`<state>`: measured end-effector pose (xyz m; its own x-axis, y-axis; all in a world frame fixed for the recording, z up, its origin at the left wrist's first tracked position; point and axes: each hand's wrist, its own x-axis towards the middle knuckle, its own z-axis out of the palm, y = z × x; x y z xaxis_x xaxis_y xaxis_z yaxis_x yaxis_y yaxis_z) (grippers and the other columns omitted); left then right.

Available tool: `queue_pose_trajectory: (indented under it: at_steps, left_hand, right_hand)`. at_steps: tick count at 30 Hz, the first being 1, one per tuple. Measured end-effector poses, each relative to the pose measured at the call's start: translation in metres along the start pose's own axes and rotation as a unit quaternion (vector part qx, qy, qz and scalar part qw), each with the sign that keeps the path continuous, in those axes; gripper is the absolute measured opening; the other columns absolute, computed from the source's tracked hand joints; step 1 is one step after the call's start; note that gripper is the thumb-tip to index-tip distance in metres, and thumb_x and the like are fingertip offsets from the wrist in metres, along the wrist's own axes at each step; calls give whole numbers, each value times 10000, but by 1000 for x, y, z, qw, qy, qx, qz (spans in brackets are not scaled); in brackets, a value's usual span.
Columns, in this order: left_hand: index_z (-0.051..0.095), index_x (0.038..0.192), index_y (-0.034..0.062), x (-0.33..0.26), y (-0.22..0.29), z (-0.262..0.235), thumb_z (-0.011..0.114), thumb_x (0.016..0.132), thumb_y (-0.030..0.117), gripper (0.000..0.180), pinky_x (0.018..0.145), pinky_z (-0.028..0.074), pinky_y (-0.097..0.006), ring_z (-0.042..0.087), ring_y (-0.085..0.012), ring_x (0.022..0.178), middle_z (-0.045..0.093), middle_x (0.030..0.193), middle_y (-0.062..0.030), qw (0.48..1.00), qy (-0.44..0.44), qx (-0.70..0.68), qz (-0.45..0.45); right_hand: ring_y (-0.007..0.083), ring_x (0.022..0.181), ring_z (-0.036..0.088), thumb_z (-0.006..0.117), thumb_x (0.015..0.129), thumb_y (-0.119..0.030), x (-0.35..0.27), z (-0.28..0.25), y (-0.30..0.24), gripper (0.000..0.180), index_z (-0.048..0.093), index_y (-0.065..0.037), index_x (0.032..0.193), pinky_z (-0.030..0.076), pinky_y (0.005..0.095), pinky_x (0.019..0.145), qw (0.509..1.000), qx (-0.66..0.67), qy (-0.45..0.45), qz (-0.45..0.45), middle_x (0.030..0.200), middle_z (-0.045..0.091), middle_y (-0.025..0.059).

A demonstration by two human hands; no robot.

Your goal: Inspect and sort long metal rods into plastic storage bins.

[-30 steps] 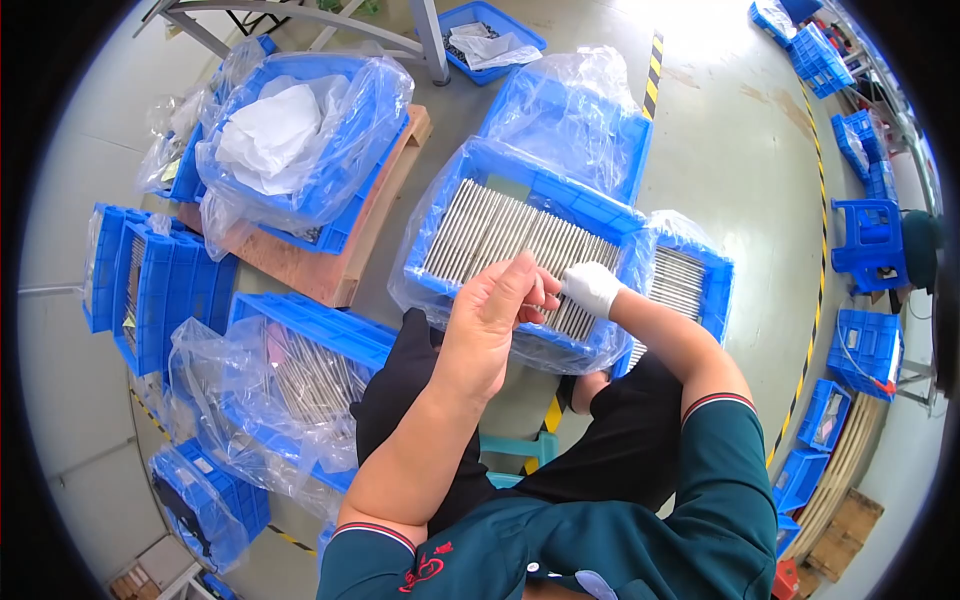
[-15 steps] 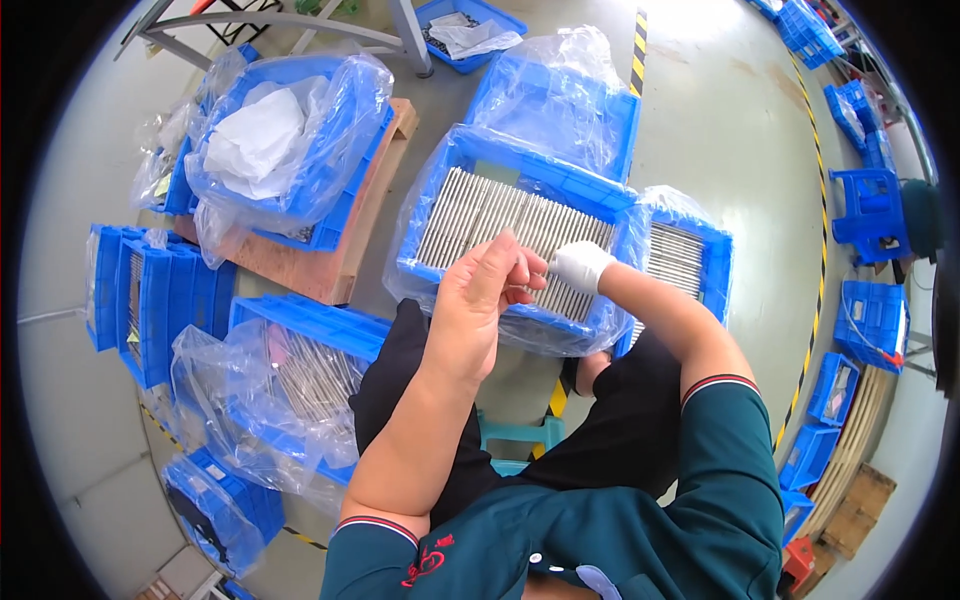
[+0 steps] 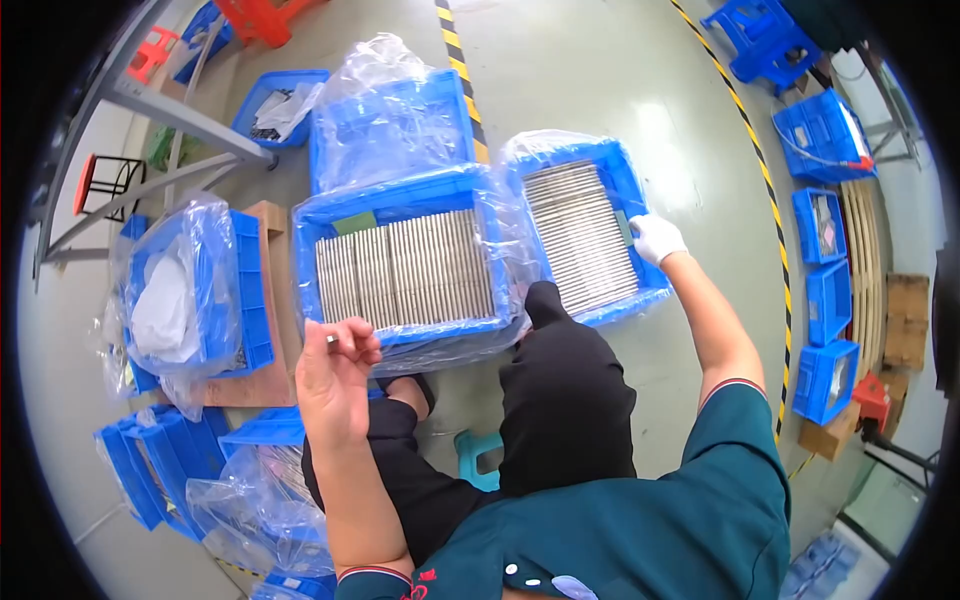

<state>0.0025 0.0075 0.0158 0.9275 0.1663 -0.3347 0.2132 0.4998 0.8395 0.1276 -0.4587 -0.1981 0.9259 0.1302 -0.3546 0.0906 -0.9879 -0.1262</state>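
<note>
The bare left hand (image 3: 335, 375) is pinching one small metal piece (image 3: 332, 341) beside the front crate (image 3: 400, 265); the gloved right hand (image 3: 655, 238) is gripping, apparently, one greenish block (image 3: 624, 228) in the second crate (image 3: 585, 230)

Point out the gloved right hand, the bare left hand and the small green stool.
right hand (image 3: 656, 238), head view, back of the white glove.
left hand (image 3: 335, 375), head view, back of the hand.
green stool (image 3: 482, 455), head view, its seat between the legs.
</note>
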Motion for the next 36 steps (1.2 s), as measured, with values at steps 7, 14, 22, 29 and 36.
queue_pose_trajectory:
  at_steps: [7, 14, 22, 29, 36]
  left_hand:
    - [493, 727, 70, 13, -19, 9, 474, 951, 386, 388, 701, 446, -303, 544, -178, 762, 585, 865, -103, 998, 22, 32, -44]
    - [493, 732, 75, 20, -27, 20, 471, 950, 395, 388, 703, 439, -305, 535, -177, 760, 578, 859, -96, 995, 45, 69, -56]
    - [497, 720, 80, 28, -29, 23, 463, 955, 389, 389, 709, 437, -299, 535, -169, 758, 577, 870, -90, 994, 44, 89, -51]
    - [482, 739, 100, 30, -30, 24, 428, 968, 404, 384, 719, 444, -280, 535, -151, 783, 564, 876, -63, 992, 38, 107, -59]
    - [502, 731, 76, 31, -30, 21, 482, 946, 394, 384, 716, 445, -292, 542, -162, 767, 584, 883, -93, 992, 53, 105, -49]
  right_hand:
    - [335, 985, 599, 456, 799, -118, -30, 78, 27, 310, 632, -106, 1054, 471, 406, 861, 988, 18, -140, 55, 1041, 636, 166]
    - [367, 1008, 582, 447, 791, -112, -23, 126, 44, 386, 566, -38, 1150, 453, 418, 890, 966, 106, -145, 185, 1055, 610, 241]
    - [399, 1047, 555, 499, 785, -194, -29, 150, 40, 400, 485, -12, 1141, 441, 433, 910, 944, 222, -88, 229, 1096, 580, 271]
    - [334, 877, 620, 610, 767, -389, -51, 142, 13, 368, 604, -65, 940, 491, 419, 801, 984, 70, -36, 162, 928, 636, 171]
    - [291, 910, 636, 578, 699, -644, -26, 98, 15, 630, 683, -95, 990, 497, 373, 807, 942, -33, -335, -15, 981, 669, 137]
